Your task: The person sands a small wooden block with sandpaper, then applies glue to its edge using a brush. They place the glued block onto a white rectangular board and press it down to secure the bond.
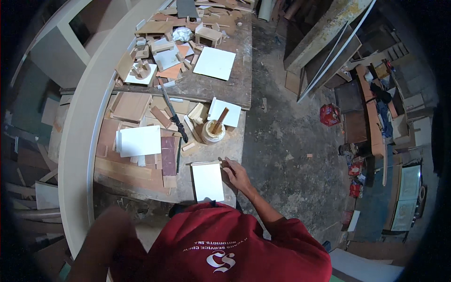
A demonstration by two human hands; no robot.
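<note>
My right hand (236, 174) rests at the right side of a white board (208, 182) near the front of the bench. Its fingers are apart, with the tips close to the end of a narrow wooden strip (206, 163) along the board's far edge. Whether they touch the strip is hard to see. My left arm is bent at the lower left, dark and close, and its hand lies outside the picture. Beyond the board stands a glue-smeared tub (213, 133) with a brown wooden stick (220, 120) in it.
White boards (138, 141) with edge strips lie on the bench, one behind the tub. A dark-handled tool (173, 112) lies among wood offcuts. A blank white panel (214, 63) and small wooden assemblies (208, 34) are farther back. A pale curved-looking panel edge (77, 122) bounds the left; concrete floor (286, 155) lies right.
</note>
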